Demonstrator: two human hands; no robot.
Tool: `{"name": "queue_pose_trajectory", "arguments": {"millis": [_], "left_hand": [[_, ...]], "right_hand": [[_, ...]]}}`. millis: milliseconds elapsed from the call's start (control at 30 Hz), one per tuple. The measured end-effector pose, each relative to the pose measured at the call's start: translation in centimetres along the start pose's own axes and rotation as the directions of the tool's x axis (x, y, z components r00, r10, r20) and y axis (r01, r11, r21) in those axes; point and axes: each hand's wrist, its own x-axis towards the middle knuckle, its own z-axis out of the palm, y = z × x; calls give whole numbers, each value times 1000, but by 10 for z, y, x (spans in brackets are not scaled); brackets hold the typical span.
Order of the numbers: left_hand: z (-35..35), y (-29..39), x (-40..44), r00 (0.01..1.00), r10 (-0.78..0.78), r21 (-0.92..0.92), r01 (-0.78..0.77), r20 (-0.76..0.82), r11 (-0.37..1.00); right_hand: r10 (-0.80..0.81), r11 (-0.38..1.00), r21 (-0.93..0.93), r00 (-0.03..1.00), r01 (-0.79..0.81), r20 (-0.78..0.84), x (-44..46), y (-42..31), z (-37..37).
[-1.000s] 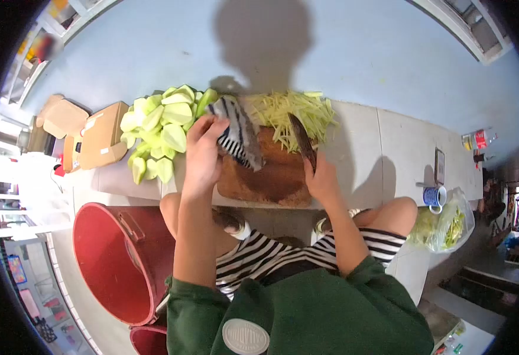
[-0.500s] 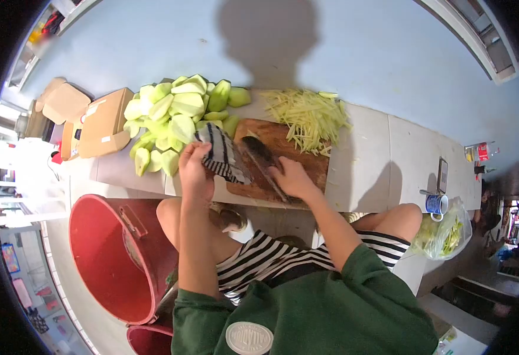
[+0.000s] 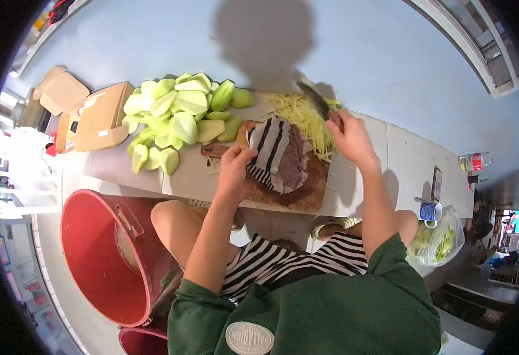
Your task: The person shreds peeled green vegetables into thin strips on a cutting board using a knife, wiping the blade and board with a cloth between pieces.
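Observation:
My left hand (image 3: pixel 236 168) pinches the left edge of a striped cloth (image 3: pixel 277 155), which lies spread over the wooden cutting board (image 3: pixel 312 198). In my right hand (image 3: pixel 349 135) is a dark-bladed knife (image 3: pixel 314 98), raised at the right over a heap of pale green shreds (image 3: pixel 315 129). The shreds lie at the board's far right corner. To the left of the board, several peeled green pieces (image 3: pixel 185 127) are piled up. A brown wooden object (image 3: pixel 213 149) shows between the pile and the cloth; its other end is hidden.
Cardboard boxes (image 3: pixel 101 120) stand at the left, with a large red bin (image 3: pixel 103 254) below them. At the right are a blue and white mug (image 3: pixel 430 212), a phone (image 3: pixel 437 184), a plastic bag of greens (image 3: pixel 440 242) and a bottle (image 3: pixel 473 161). A wall runs behind.
The cloth has moved right and come down over the board, with my left hand following. My right hand has carried the knife away from the cloth, up and to the right.

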Motion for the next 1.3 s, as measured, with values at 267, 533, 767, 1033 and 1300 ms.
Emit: {"name": "queue_pose_trajectory", "arguments": {"millis": [267, 533, 767, 1033, 1300], "left_hand": [[-3, -35, -15, 887, 430, 885, -329, 169, 331], [70, -28, -6, 598, 514, 742, -658, 615, -123], [93, -32, 31, 544, 246, 588, -647, 802, -485], [118, -30, 102, 615, 127, 538, -547, 778, -641], [71, -8, 135, 858, 274, 863, -310, 435, -398]], "right_hand": [[97, 985, 168, 949, -47, -299, -36, 16, 46], [-42, 985, -170, 994, 24, -103, -69, 20, 54], [-221, 961, -205, 962, 187, -159, -82, 40, 47], [-194, 957, -245, 971, 156, -141, -98, 52, 36], [-65, 998, -15, 974, 64, -215, -120, 44, 29]]}}
